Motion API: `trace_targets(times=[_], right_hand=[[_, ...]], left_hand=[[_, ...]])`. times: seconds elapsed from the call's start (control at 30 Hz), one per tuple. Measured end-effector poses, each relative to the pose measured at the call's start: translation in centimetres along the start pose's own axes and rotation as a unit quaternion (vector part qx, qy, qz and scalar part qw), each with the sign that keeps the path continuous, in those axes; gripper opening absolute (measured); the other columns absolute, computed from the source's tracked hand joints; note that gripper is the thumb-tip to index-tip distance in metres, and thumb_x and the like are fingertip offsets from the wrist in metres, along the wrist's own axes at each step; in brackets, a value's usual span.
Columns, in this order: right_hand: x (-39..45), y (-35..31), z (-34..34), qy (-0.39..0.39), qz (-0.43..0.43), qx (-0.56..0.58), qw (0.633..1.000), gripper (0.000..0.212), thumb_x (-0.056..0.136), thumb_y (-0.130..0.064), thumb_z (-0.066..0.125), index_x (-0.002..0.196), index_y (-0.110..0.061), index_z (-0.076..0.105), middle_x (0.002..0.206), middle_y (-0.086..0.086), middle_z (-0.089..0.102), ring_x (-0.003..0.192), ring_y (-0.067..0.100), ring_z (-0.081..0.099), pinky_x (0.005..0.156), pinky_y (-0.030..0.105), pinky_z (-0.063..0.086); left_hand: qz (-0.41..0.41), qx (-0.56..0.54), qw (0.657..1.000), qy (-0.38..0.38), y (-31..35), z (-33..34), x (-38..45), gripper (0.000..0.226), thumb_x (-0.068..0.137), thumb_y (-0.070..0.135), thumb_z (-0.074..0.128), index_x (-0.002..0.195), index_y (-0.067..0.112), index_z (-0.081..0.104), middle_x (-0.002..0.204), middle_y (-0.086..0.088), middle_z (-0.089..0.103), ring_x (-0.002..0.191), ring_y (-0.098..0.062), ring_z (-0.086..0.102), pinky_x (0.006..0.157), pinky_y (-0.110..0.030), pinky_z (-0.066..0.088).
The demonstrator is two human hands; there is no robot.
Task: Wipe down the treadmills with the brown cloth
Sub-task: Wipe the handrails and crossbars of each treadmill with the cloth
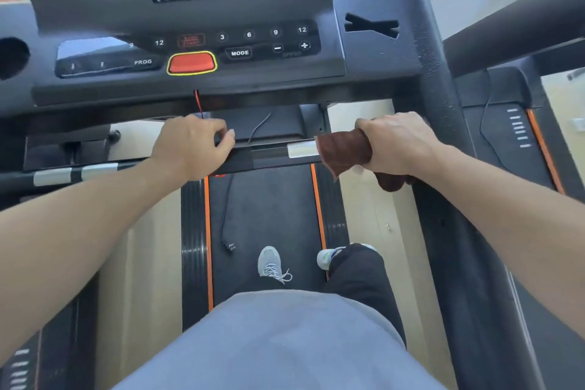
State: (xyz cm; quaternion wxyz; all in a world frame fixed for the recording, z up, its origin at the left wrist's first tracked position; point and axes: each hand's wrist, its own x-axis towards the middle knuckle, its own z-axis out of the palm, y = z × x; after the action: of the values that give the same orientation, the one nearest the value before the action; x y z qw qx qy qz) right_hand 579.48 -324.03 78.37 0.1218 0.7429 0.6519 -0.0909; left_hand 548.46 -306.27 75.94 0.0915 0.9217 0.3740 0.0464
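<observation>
Grey shirt (278,342) below; left hand (190,149) grips the handlebar (272,155), right hand (399,146) clutches the brown cloth (345,149) around it.

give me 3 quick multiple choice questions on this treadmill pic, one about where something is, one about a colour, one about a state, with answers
1. Where is the brown cloth?
A. on the belt
B. wrapped on the handlebar under the right hand
C. draped on the console

2. What colour is the big button under the console keys?
A. red with a yellow rim
B. green
C. blue

3. What is the left hand doing?
A. hanging free
B. pressing MODE
C. gripping the handlebar

Answers: 1 B, the right hand's fingers curl round the cloth on the bar. 2 A, the red pad is outlined in yellow. 3 C, its fingers wrap over the bar.
</observation>
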Motion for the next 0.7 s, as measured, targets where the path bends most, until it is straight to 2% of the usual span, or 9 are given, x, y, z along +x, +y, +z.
trace_targets(times=[0.1, 0.23, 0.33, 0.4, 0.53, 0.6, 0.7], right_hand=[[0.4, -1.5, -0.7, -0.009, -0.006, 0.019, 1.000, 0.036, 0.080, -0.054, 0.070, 0.104, -0.029, 0.058, 0.092, -0.003, 0.072, 0.074, 0.028, 0.064, 0.068, 0.032, 0.044], [3.0, -8.7, -1.3, 0.015, -0.064, 0.075, 0.995, 0.038, 0.082, -0.060, 0.059, 0.104, -0.029, 0.052, 0.099, -0.001, 0.073, 0.088, 0.033, 0.072, 0.071, 0.037, 0.047], [5.6, -16.2, -1.1, 0.045, -0.112, 0.081, 0.989, 0.042, 0.086, -0.059, 0.059, 0.108, -0.024, 0.053, 0.099, -0.002, 0.073, 0.085, 0.034, 0.071, 0.065, 0.036, 0.038], [6.3, -18.8, -1.1, 0.073, -0.114, 0.073, 0.988, 0.048, 0.083, -0.063, 0.064, 0.107, -0.022, 0.054, 0.094, -0.004, 0.071, 0.078, 0.030, 0.071, 0.062, 0.034, 0.036], [6.1, -18.4, 0.0, 0.127, -0.116, 0.065, 0.983, 0.037, 0.083, -0.048, 0.066, 0.105, -0.021, 0.053, 0.089, -0.005, 0.068, 0.073, 0.026, 0.070, 0.057, 0.033, 0.031], [6.2, -17.9, 0.3, 0.128, -0.124, 0.074, 0.981, 0.037, 0.085, -0.049, 0.064, 0.106, -0.020, 0.054, 0.090, -0.004, 0.068, 0.074, 0.027, 0.069, 0.057, 0.033, 0.030], [5.2, -15.5, 0.3, 0.103, -0.110, 0.054, 0.987, 0.042, 0.084, -0.055, 0.064, 0.107, -0.021, 0.053, 0.093, -0.003, 0.068, 0.080, 0.028, 0.071, 0.059, 0.033, 0.032]], left_hand=[[0.017, 0.001, 0.999, 0.032, -0.2, 0.2, -0.2, 0.041, 0.095, 0.041, 0.031, 0.070, 0.017, 0.052, 0.052, -0.011, 0.053, 0.052, -0.035, 0.048, 0.055, -0.040, 0.045], [0.009, 0.002, 0.997, 0.073, -0.6, 0.6, -0.3, 0.044, 0.102, 0.033, 0.030, 0.087, 0.015, 0.066, 0.052, -0.012, 0.055, 0.051, -0.040, 0.055, 0.052, -0.043, 0.045], [-0.016, -0.045, 0.992, 0.117, -0.5, 0.3, -0.7, 0.039, 0.106, 0.031, 0.032, 0.102, 0.016, 0.067, 0.057, -0.008, 0.061, 0.055, -0.039, 0.059, 0.054, -0.041, 0.045], [-0.050, -0.072, 0.986, 0.145, -0.4, 0.1, -0.7, 0.037, 0.107, 0.028, 0.033, 0.105, 0.014, 0.067, 0.065, -0.007, 0.066, 0.060, -0.038, 0.062, 0.057, -0.041, 0.044], [-0.056, -0.090, 0.987, 0.119, -0.2, -0.1, -0.3, 0.042, 0.103, 0.034, 0.030, 0.095, 0.014, 0.067, 0.071, -0.008, 0.069, 0.065, -0.038, 0.063, 0.060, -0.042, 0.047], [-0.041, -0.089, 0.989, 0.108, -0.3, 0.0, -0.3, 0.044, 0.102, 0.037, 0.030, 0.090, 0.014, 0.066, 0.069, -0.007, 0.067, 0.065, -0.038, 0.061, 0.059, -0.046, 0.048], [0.003, -0.053, 0.993, 0.108, 0.0, 0.0, -0.5, 0.035, 0.103, 0.034, 0.037, 0.092, 0.017, 0.065, 0.073, -0.002, 0.068, 0.068, -0.034, 0.064, 0.056, -0.046, 0.050]])
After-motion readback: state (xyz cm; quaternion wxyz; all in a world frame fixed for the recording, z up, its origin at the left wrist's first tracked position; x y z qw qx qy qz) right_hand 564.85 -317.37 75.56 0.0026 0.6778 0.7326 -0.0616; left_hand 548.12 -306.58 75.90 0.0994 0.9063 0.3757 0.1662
